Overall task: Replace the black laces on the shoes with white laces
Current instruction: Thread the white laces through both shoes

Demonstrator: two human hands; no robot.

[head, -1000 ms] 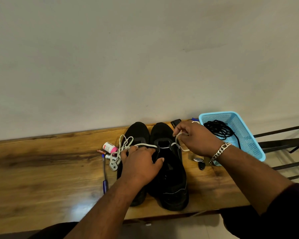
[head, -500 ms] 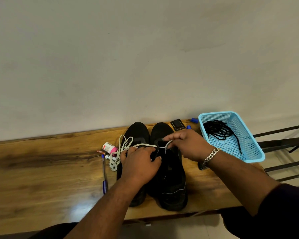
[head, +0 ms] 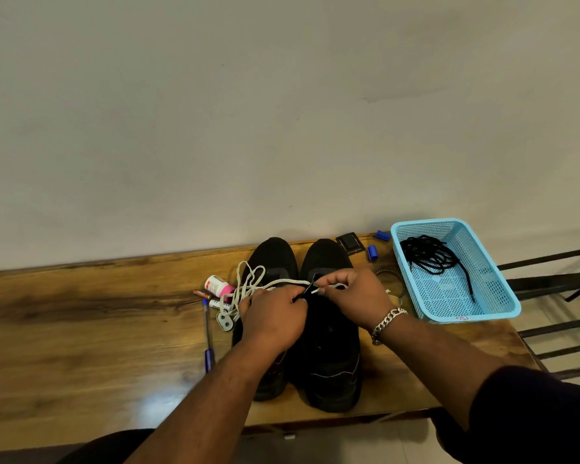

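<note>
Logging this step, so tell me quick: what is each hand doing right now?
Left hand: grips the black shoe at its eyelets.
Right hand: pinches the tip of the white cord lace.

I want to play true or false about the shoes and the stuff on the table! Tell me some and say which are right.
1. The black laces lie in the blue basket. True.
2. The shoes are white. False: both are black.
3. The right hand pinches the tip of the white lace. True.
4. The pen lies right of the shoes. False: it lies to their left.
5. The left hand rests flat on the table. False: it grips at the shoe.
</note>
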